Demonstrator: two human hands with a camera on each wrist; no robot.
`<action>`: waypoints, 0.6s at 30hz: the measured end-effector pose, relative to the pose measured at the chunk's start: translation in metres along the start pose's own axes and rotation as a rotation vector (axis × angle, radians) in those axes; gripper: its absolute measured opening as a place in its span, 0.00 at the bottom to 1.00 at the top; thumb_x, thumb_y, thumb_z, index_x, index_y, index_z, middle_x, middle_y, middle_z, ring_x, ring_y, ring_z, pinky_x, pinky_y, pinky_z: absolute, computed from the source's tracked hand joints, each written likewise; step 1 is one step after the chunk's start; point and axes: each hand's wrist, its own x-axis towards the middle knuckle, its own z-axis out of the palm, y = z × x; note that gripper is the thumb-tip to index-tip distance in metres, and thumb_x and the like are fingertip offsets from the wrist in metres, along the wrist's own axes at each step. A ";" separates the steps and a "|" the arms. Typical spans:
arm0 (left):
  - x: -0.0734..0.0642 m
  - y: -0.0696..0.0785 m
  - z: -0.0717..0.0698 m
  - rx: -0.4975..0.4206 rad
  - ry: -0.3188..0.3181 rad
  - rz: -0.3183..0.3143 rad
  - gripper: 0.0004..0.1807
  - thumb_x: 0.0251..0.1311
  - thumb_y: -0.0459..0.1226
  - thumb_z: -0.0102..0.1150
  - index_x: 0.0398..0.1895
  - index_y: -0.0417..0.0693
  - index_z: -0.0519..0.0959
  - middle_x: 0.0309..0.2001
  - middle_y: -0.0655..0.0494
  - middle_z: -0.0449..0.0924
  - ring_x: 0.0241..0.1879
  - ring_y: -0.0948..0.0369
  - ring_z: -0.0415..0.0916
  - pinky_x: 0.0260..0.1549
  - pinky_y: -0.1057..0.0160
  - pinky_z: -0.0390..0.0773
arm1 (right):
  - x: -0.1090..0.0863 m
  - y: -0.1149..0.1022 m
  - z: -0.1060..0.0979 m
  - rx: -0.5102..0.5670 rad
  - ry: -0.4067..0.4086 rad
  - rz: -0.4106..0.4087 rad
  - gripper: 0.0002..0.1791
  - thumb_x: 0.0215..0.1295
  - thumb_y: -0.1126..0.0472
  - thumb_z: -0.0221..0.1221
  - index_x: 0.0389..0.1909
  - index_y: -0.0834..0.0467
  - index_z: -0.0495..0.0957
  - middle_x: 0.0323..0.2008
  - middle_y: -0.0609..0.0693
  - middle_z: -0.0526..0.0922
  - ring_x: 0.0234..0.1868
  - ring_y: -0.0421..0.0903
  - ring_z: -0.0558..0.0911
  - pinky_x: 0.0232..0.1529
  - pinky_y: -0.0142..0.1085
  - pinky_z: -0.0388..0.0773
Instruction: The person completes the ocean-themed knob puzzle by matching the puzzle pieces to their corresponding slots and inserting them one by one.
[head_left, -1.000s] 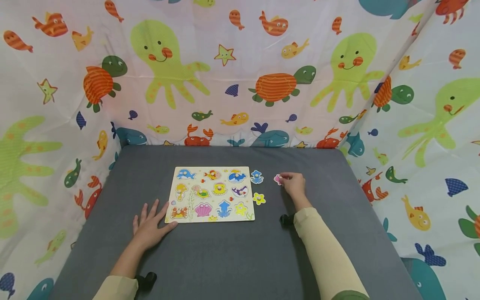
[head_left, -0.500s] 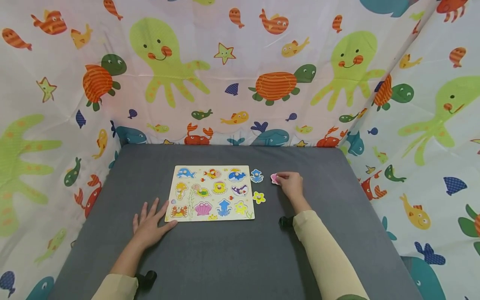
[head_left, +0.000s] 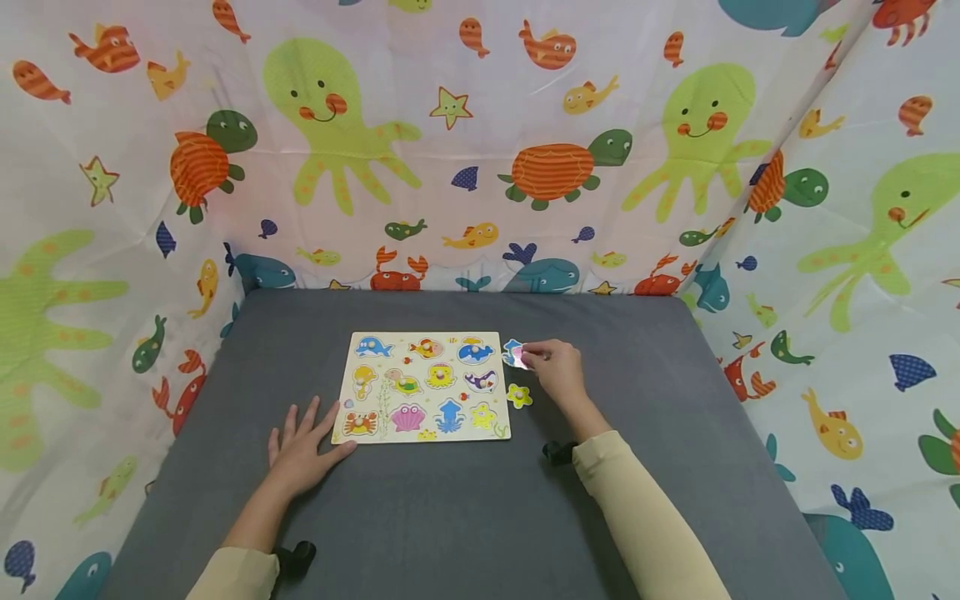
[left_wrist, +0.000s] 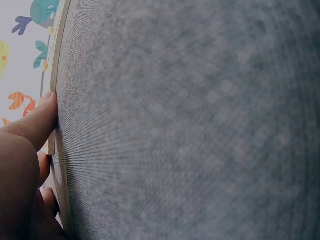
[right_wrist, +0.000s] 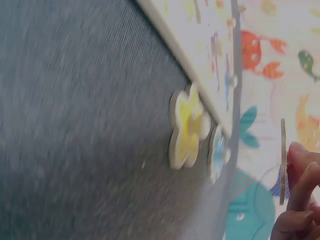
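My left hand (head_left: 300,457) lies with spread, straight fingers at the near left corner of a cream puzzle board (head_left: 401,341); in the left wrist view its thumb (left_wrist: 37,122) touches the board's edge. Sea animals fill the board's printed shapes. My right hand (head_left: 558,372) pinches a pink puzzle piece (head_left: 518,355), seen edge-on as a thin wooden slab (right_wrist: 283,165) in the right wrist view, raised off the table. From the head, that piece overlaps a blue squid puzzle piece (head_left: 509,350) beside the board. Nearer me lies a yellow star puzzle piece (right_wrist: 185,131) with a round knob.
A dark grey cloth (head_left: 427,517) covers the table. Around its back and sides hangs a white curtain (head_left: 487,75) printed with sea animals. A black wrist strap part (head_left: 296,560) sits at the left cuff, and another black part (head_left: 558,453) at the right.
My right hand has carried the pink puzzle piece left, from the bare cloth to over the blue squid piece. My left hand stays at the board's corner.
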 end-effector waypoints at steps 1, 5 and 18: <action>0.000 0.000 0.000 -0.003 -0.001 -0.001 0.51 0.62 0.65 0.59 0.81 0.54 0.53 0.82 0.40 0.38 0.78 0.34 0.25 0.67 0.25 0.26 | -0.002 -0.004 0.001 0.007 -0.008 -0.002 0.09 0.65 0.58 0.68 0.44 0.56 0.90 0.41 0.53 0.88 0.31 0.44 0.85 0.31 0.35 0.84; -0.001 0.001 -0.001 -0.010 0.000 -0.003 0.50 0.62 0.64 0.59 0.81 0.53 0.53 0.82 0.39 0.38 0.78 0.33 0.25 0.67 0.25 0.26 | -0.007 -0.016 0.006 0.017 -0.046 -0.006 0.09 0.65 0.59 0.68 0.44 0.56 0.90 0.42 0.52 0.87 0.33 0.44 0.84 0.32 0.34 0.84; 0.004 -0.001 0.003 0.013 -0.004 -0.019 0.50 0.62 0.64 0.59 0.81 0.55 0.52 0.82 0.40 0.37 0.79 0.34 0.24 0.68 0.26 0.26 | -0.028 -0.043 0.032 0.046 -0.149 -0.098 0.06 0.62 0.58 0.71 0.39 0.52 0.91 0.38 0.47 0.89 0.32 0.44 0.77 0.27 0.32 0.74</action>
